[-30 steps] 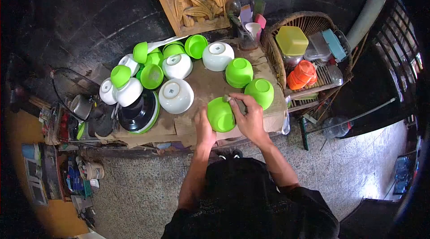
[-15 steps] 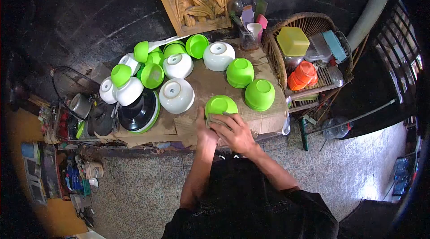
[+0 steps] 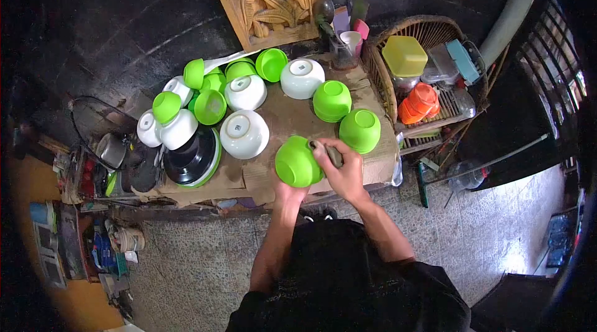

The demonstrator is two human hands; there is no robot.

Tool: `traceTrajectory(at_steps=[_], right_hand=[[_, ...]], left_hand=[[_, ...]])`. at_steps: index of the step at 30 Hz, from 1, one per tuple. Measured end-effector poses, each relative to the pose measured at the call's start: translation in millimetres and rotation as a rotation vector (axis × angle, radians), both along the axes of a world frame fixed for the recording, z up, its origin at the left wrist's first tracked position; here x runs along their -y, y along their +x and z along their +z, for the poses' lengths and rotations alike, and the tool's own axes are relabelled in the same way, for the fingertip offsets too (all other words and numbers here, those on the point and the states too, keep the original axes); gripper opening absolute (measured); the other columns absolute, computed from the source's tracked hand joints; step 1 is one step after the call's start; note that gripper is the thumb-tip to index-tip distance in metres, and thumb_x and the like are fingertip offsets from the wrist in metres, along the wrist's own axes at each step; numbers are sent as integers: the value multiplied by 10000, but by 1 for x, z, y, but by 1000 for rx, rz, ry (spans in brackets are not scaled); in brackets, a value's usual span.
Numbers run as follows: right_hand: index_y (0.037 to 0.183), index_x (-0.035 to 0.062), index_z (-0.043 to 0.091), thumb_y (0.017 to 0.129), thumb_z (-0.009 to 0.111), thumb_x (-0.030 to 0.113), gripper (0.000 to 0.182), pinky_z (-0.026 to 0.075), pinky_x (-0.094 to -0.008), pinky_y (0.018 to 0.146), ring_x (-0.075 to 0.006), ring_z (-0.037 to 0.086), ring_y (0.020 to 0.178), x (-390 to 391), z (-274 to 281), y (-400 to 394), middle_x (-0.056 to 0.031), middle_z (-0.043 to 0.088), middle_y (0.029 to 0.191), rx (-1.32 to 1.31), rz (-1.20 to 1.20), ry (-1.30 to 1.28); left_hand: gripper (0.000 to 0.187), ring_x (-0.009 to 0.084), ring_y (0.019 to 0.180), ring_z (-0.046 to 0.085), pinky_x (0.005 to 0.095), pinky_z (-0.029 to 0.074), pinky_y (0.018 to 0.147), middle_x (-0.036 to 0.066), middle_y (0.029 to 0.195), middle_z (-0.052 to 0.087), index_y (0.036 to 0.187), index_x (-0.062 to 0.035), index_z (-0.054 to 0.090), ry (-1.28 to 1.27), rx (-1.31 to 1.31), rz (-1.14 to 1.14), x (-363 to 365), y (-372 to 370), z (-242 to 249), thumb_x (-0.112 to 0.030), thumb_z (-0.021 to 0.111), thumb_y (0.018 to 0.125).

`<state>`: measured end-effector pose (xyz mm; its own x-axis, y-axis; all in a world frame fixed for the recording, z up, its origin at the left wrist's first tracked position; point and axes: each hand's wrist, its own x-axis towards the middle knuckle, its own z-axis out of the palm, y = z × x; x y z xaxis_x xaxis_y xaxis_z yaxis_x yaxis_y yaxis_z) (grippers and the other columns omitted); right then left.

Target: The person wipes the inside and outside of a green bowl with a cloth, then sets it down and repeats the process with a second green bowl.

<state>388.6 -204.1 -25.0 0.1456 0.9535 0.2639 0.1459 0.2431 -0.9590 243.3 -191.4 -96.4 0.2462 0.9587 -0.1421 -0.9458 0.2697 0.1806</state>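
Note:
My left hand point(image 3: 290, 193) is closed on a lime-green bowl point(image 3: 297, 163) from below, at the front edge of the cardboard-covered table. The bowl is tilted, its outside facing up. In my right hand point(image 3: 346, 173) is a bunched grey-brown cloth point(image 3: 334, 156), partly hidden by the fingers, close against the bowl's right side. Just beyond that hand sits a stack of green bowls point(image 3: 360, 130) turned upside down. Another upturned green stack point(image 3: 332, 100) stands behind it. To the left lies an upturned white bowl point(image 3: 244, 135).
More white and green bowls point(image 3: 210, 107) crowd the table's left part, near a black round lid point(image 3: 191, 154). A utensil holder point(image 3: 343, 55) stands at the back. On the right, a wicker rack point(image 3: 380, 77) bears orange cups point(image 3: 420, 104) and a yellow container point(image 3: 405, 56).
The green bowl has been lifted and tilted toward me, slightly left. My right hand with the cloth has moved from the bowl's front to its right side.

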Motion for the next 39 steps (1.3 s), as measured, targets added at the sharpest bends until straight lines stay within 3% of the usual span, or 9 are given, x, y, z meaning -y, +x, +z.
traceTrajectory(at_steps=[1, 5, 8, 12, 15, 19, 27, 29, 39], right_hand=[[1059, -6, 718, 904, 818, 169, 255, 511, -255, 675, -59, 587, 770, 0, -5, 0, 18, 672, 840, -84, 74, -32], [1036, 7, 727, 869, 865, 220, 304, 479, -263, 642, -42, 504, 707, 9, 8, 13, 41, 630, 791, -88, 435, -382], [1015, -5, 723, 857, 874, 223, 316, 464, -250, 632, -42, 491, 689, 16, 10, 1, 33, 624, 754, -100, 292, -271], [1011, 4, 751, 823, 873, 200, 298, 568, -357, 757, -238, 711, 806, 11, -2, -12, -128, 749, 909, 187, 19, 144], [1048, -5, 732, 817, 869, 172, 322, 572, -386, 794, -301, 723, 888, 13, -8, -13, -159, 742, 1006, 357, 167, 138], [1095, 20, 742, 852, 820, 173, 297, 571, -429, 867, -361, 693, 990, 17, -1, -13, -155, 718, 1096, 417, 327, 220], [1128, 90, 761, 947, 698, 257, 254, 576, -424, 896, -316, 669, 1075, -3, -13, 24, -101, 713, 1111, 721, 517, 334], [1110, 96, 767, 950, 690, 258, 241, 577, -416, 899, -298, 662, 1092, -14, -14, 33, -90, 712, 1112, 802, 525, 395], [1004, 94, 749, 774, 661, 164, 257, 560, -332, 922, -196, 622, 1061, -42, 7, 40, -2, 660, 1185, 1164, 402, 837]], left_hand=[[404, 286, 1138, 676, 455, 565, 987, 128, 1244, 701, 1315, -60, 631, 26, -35, 24, 1, -4, -5, -345, 531, 1047], [482, 257, 1106, 683, 443, 603, 879, 107, 1250, 685, 1314, -85, 640, 169, -181, -19, -17, -26, -71, -449, 448, 1064], [531, 209, 1031, 689, 381, 603, 771, 74, 1238, 682, 1358, -102, 599, -55, -361, -76, -22, -26, -50, -518, 443, 1069], [564, 192, 1119, 645, 357, 573, 827, 46, 1324, 629, 1478, -121, 464, 59, -372, 50, -9, -15, 17, -507, 491, 1068], [616, 235, 1299, 553, 416, 469, 1073, 101, 1416, 551, 1514, -123, 454, 241, -767, 137, -3, -7, 29, -495, 537, 1030], [561, 263, 1249, 596, 428, 499, 1053, 125, 1373, 585, 1445, -82, 512, 144, -696, 99, -1, -13, 31, -385, 553, 975], [526, 266, 1178, 641, 434, 531, 1012, 124, 1311, 631, 1409, -73, 540, -21, -528, 25, -12, -27, 1, -390, 534, 989], [539, 261, 1090, 674, 439, 551, 933, 108, 1201, 689, 1292, -62, 615, -41, -551, -13, -9, -23, 4, -497, 519, 990], [496, 218, 1150, 651, 389, 531, 993, 82, 1279, 653, 1368, -64, 574, 54, -476, -121, -1, -6, -5, -402, 515, 1010]])
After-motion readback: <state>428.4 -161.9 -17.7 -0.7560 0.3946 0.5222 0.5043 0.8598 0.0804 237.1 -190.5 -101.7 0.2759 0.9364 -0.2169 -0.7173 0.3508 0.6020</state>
